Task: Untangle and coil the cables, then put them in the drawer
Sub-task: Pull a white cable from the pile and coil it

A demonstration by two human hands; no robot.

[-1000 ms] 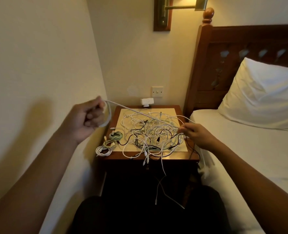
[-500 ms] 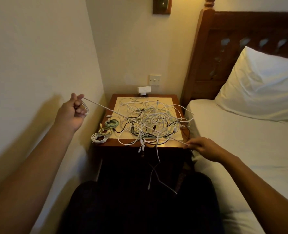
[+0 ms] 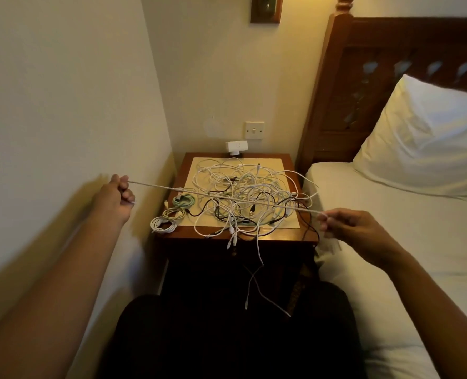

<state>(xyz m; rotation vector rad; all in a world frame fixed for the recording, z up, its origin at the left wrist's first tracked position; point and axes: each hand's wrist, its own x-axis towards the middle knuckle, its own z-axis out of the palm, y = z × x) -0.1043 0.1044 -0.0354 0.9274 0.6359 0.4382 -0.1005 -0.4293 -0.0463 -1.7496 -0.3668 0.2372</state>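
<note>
A white cable [image 3: 221, 196] runs taut between my two hands, above the nightstand [image 3: 281, 235]. My left hand [image 3: 116, 195] grips one end near the left wall. My right hand [image 3: 347, 225] pinches the other end over the bed's edge. Under the stretched cable lies a tangle of white and black cables [image 3: 248, 201] on a cream mat [image 3: 199, 165]. Three coiled cables sit at the nightstand's left edge: a green one [image 3: 184, 201], a yellowish one [image 3: 173, 213] and a white one [image 3: 162, 225]. Some cable ends [image 3: 257, 272] hang over the front edge. The drawer front is dark and hard to make out.
A wall closes in on the left. The bed [image 3: 390, 242] with a white pillow [image 3: 429, 143] and a wooden headboard [image 3: 390, 77] lies to the right. A small white device [image 3: 236, 147] stands at the back of the nightstand under a wall switch [image 3: 254, 130].
My hands have moved apart, left toward the wall and right toward the bed, pulling the white cable straight out of the tangle. The loop at my left hand is gone.
</note>
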